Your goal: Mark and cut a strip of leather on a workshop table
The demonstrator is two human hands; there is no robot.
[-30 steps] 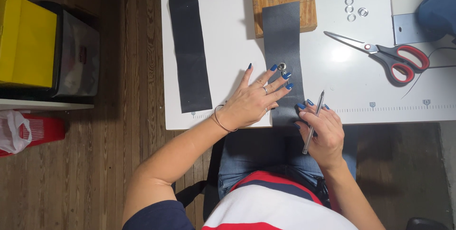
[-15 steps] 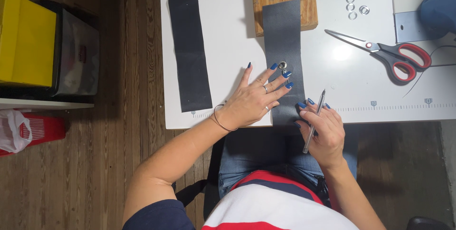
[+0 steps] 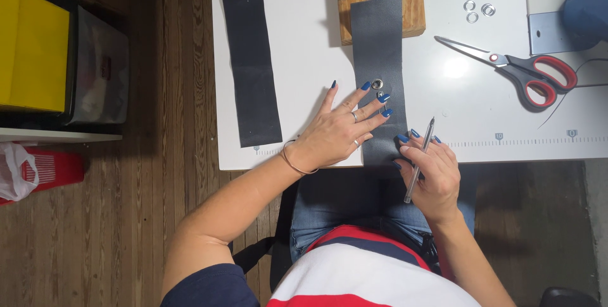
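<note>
While left hand [image 3: 339,133] pins fabric strip [image 3: 378,47], table edge [image 3: 506,159] lies beside right hand [image 3: 430,174].

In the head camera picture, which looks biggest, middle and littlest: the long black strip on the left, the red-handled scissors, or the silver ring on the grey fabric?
Largest to smallest:
1. long black strip
2. red-handled scissors
3. silver ring, by the left hand fingertips

All lie on the same white table, so nearness hardly changes this.
</note>
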